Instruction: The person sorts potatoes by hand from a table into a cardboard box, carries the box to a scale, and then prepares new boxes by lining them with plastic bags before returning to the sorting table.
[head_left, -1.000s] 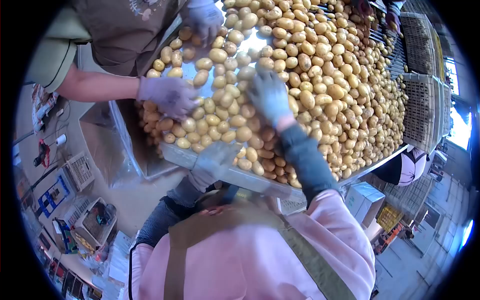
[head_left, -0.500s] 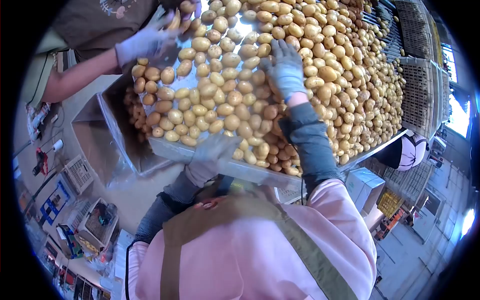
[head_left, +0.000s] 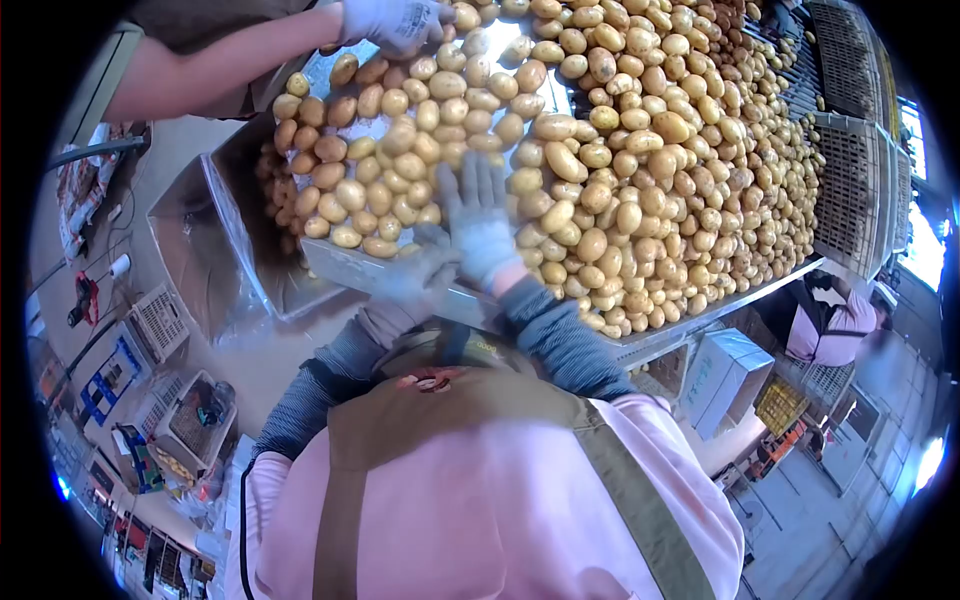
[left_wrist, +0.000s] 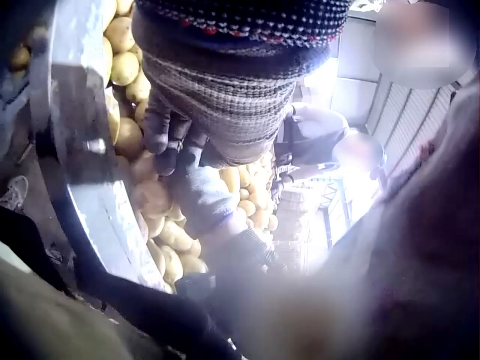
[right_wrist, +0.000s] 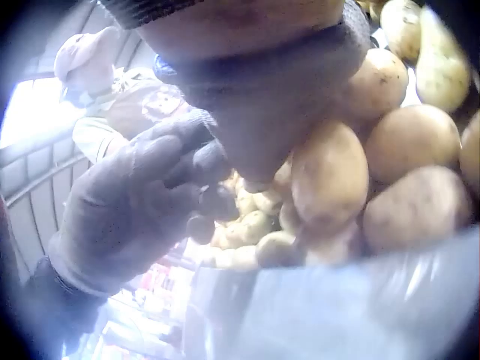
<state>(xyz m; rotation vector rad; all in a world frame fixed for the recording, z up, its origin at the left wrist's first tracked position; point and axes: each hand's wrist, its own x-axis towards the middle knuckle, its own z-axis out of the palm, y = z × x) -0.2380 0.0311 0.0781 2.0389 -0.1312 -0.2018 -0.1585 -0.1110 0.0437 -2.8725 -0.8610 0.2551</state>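
Many potatoes (head_left: 640,150) lie on a metal sorting table with a raised rim (head_left: 345,265). My gloved right hand (head_left: 482,222) rests on potatoes near the rim, its fingers extended away from me; none is gripped. Just left of it, my gloved left hand (head_left: 415,272) is at the rim with loosely bent fingers and no potato visible in it. The left wrist view has the left hand (left_wrist: 217,105) hanging beside the right hand (left_wrist: 201,199). In the right wrist view, potatoes (right_wrist: 330,172) lie beside the right hand (right_wrist: 262,112), whose fingertips are hidden; the left hand (right_wrist: 124,206) is close by.
Across the table at upper left, another person's gloved hand (head_left: 395,22) is among potatoes. A plastic-lined box (head_left: 205,240) stands left of the table. Stacked crates (head_left: 850,190) line its right end. A white carton (head_left: 725,375) and a person in pink (head_left: 830,325) are lower right.
My right hand has come back across the potatoes, down and left, beside my left hand. My left hand stays around the rim. The other person's hand has moved up and right.
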